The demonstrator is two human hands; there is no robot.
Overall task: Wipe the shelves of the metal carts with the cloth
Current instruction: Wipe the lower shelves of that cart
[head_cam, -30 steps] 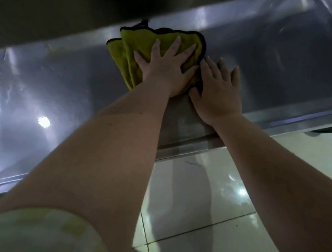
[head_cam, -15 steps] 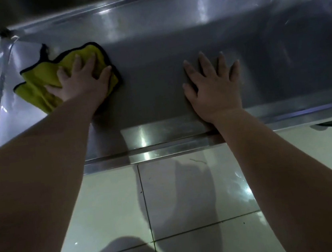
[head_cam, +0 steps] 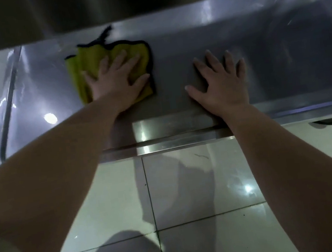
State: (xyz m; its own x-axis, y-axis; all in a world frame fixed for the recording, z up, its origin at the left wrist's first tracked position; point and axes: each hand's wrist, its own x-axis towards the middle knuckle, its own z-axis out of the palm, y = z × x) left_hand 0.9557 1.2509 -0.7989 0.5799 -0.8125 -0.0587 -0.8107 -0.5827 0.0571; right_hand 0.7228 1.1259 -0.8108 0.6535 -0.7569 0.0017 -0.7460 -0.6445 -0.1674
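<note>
A yellow cloth (head_cam: 83, 73) with a black hem lies crumpled on the lower metal shelf (head_cam: 288, 54) of the cart, left of centre. My left hand (head_cam: 118, 81) presses flat on the cloth with spread, straight fingers. My right hand (head_cam: 220, 79) rests flat on the bare shelf to the right of the cloth, fingers spread, holding nothing. Both forearms reach in over the shelf's front rim (head_cam: 183, 138).
An upper shelf (head_cam: 104, 5) overhangs close above the far part of the lower one. A cart upright (head_cam: 8, 107) runs along the left end. Glossy pale floor tiles (head_cam: 190, 196) lie below the front rim.
My left hand slid the cloth from mid-shelf to the far left corner, then back rightward towards the middle. My right hand stayed planted on the shelf.
</note>
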